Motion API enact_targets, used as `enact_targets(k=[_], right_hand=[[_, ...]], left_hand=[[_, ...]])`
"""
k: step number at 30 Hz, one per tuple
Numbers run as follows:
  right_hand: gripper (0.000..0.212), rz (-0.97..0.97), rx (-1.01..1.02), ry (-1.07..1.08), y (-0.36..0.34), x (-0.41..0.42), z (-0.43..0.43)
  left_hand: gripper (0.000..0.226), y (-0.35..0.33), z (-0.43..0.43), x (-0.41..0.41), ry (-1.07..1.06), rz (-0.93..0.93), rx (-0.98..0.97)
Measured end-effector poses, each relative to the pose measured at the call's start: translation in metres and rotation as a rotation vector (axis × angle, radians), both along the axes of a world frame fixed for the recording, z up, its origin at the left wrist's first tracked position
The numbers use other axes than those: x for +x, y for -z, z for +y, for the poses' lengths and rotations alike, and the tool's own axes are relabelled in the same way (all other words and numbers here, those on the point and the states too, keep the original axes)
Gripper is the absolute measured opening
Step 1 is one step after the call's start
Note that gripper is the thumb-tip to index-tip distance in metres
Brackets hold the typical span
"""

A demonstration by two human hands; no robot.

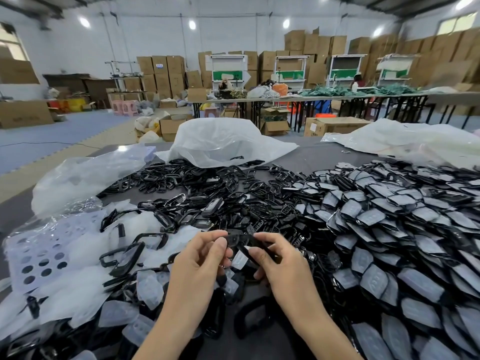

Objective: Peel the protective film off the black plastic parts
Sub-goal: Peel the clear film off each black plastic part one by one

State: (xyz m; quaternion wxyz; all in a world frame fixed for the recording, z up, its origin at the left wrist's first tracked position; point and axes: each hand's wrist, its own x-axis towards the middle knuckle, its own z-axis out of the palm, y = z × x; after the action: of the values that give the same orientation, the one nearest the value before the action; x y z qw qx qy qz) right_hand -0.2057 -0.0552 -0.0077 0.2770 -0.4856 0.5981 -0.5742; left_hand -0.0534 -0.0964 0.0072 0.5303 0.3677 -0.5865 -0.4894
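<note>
A black plastic part (240,240) is held above the counter (309,152) between both hands; it is pinched by the left hand (200,258) for steadiness, while the film (239,259) is seemingly pinched by the right hand (278,261) for peeling.

Both ends of the black part (240,240) vanish under the fingers of the left hand (200,263) and the right hand (280,266), so its full outline can't be made out. A pale scrap of film (239,259) below it sits partly behind the right thumb. The forearms (179,315) run off the bottom edge. The heap of film-covered parts (389,229) is cut by the right and bottom edges. Far off, the cardboard boxes (441,55) at right smear into blur, and a box label (159,65) is too small to read.
</note>
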Motion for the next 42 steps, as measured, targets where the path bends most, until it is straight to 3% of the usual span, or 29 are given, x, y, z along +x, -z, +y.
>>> enact_targets(k=[3,9,15,18,22,26,29,34,38,42], right_hand=[[0.019,-0.141,-0.028,0.011,-0.002,-0.001,-0.001],[0.032,-0.176,-0.005,-0.079,0.0,-0.002,-0.002],[0.019,-0.273,-0.044,-0.028,0.002,-0.001,-0.006],[0.021,-0.356,-0.058,-0.007,0.003,-0.001,-0.008],[0.028,-0.404,-0.056,-0.02,0.003,-0.001,-0.008],[0.035,-0.416,-0.045,-0.025,0.003,-0.001,-0.009],[0.031,-0.434,-0.051,-0.008,0.002,-0.002,-0.007],[0.018,-0.407,-0.065,0.025,0.001,0.0,-0.004],[0.012,-0.441,-0.054,-0.072,0.002,0.008,-0.001],[0.013,-0.469,-0.06,-0.142,0.003,0.014,-0.001]], left_hand=[[0.013,0.0,0.002,-0.002,0.017,-0.002,0.01],[0.015,0.002,0.003,-0.002,-0.009,-0.101,-0.023],[0.008,0.011,0.005,-0.006,-0.107,-0.284,-0.105],[0.024,0.012,0.005,-0.007,-0.087,-0.312,-0.07],[0.035,0.011,0.0,-0.006,-0.024,-0.238,0.066],[0.027,0.012,-0.004,-0.01,0.01,0.039,0.215],[0.019,0.015,-0.007,-0.009,-0.027,0.135,0.218],[0.016,0.016,-0.01,-0.007,-0.078,0.16,0.191],[0.01,0.015,-0.006,-0.01,-0.09,0.257,0.234],[0.013,0.015,0.001,-0.011,-0.17,0.079,0.135]])
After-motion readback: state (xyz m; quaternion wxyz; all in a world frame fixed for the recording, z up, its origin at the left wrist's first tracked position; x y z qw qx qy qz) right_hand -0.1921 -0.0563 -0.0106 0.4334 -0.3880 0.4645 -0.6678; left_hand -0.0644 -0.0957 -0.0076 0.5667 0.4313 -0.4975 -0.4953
